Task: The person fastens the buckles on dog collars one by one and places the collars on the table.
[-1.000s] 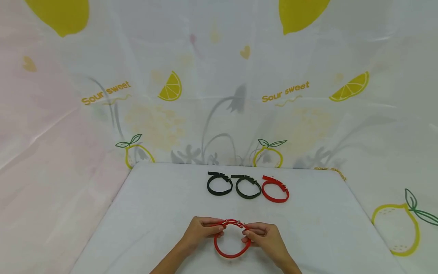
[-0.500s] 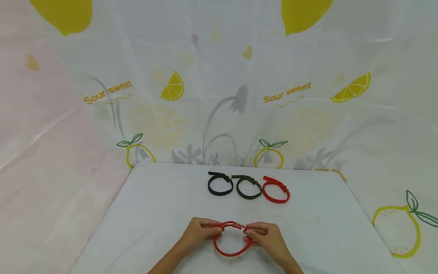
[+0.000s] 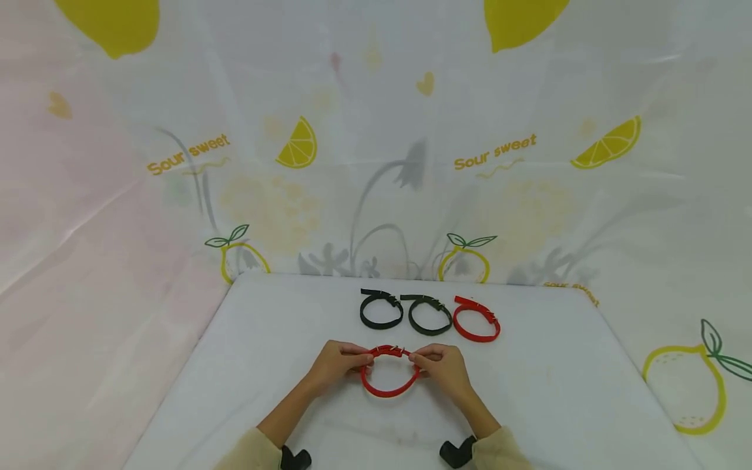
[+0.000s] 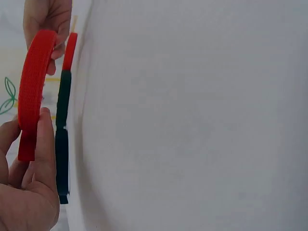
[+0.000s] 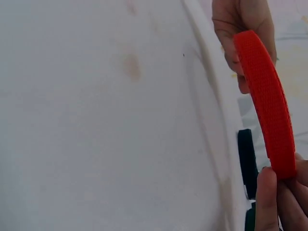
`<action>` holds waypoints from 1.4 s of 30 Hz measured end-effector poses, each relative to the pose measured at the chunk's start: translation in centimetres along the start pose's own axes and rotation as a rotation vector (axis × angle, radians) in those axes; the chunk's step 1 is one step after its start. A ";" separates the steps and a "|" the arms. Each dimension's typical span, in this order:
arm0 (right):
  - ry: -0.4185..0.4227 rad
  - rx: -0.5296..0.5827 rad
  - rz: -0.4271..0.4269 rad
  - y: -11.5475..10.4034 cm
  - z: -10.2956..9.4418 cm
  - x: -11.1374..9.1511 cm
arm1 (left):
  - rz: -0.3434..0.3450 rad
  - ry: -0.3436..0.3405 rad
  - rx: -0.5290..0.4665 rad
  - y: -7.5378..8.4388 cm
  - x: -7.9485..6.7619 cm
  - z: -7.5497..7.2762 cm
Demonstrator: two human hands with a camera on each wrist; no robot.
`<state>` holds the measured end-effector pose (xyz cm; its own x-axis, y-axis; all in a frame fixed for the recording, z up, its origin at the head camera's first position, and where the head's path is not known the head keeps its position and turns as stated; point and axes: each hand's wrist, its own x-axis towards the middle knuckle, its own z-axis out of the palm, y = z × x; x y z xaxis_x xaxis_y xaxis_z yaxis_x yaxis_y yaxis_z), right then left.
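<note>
Both hands hold a red buckled collar (image 3: 388, 393) that is closed in a ring, with metal fittings along its far side. My left hand (image 3: 336, 367) pinches the ring's left side between thumb and fingers. On the opposite side my right hand (image 3: 445, 372) pinches it the same way. In the left wrist view the woven red collar (image 4: 33, 84) stands edge-on, away from the table surface. The right wrist view shows the outer face of the red collar (image 5: 267, 98); its buckle is hidden there.
Beyond the hands, three more buckled collars lie in a row: a black one (image 3: 380, 326), a dark green one (image 3: 430, 332) and a red one (image 3: 476, 339). The white table (image 3: 264, 333) ends at a lemon-print backdrop (image 3: 364, 130).
Both hands have moved forward with the red collar, closer to the row of collars. The sleeves and black wrist devices have come into the head view. The row itself stays put.
</note>
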<state>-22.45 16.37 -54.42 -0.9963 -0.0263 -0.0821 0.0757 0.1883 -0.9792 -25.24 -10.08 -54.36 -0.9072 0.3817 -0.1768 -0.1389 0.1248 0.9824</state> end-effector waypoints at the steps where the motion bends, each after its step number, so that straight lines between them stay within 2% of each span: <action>1: 0.004 -0.010 -0.002 0.0 0.2 0.6 | 0.003 0.009 0.016 0.1 0.4 -0.4; 8: 0.032 -0.073 0.008 -0.3 1.5 4.0 | 0.026 0.103 0.124 0.4 3.2 -2.4; 12: 0.048 -0.119 0.001 -0.3 2.3 5.2 | 0.059 0.169 0.301 0.3 4.1 -3.0; 16: 0.046 -0.113 0.003 0.0 2.9 5.8 | 0.142 0.194 0.484 0.0 4.6 -3.3; 19: 0.044 -0.113 0.004 0.2 3.1 6.0 | 0.187 0.193 0.555 -0.1 4.7 -3.4; 26: 0.072 -0.189 -0.018 0.4 3.4 6.2 | 0.187 0.226 0.756 -0.1 5.1 -3.0; 31: 0.084 -0.247 -0.037 0.3 3.5 6.2 | 0.154 0.241 0.757 -0.2 5.3 -2.9; 37: 0.067 -0.227 -0.041 0.5 3.4 6.3 | 0.176 0.246 0.720 -0.4 5.2 -2.8; 42: 0.001 -0.237 -0.054 0.2 2.7 6.2 | 0.173 0.246 0.707 -0.9 5.4 -3.1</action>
<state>-28.49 13.64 -55.65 -0.9987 -0.0420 -0.0304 0.0104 0.4117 -0.9112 -31.27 -10.95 -56.00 -0.9667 0.2443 0.0759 0.2247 0.6692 0.7083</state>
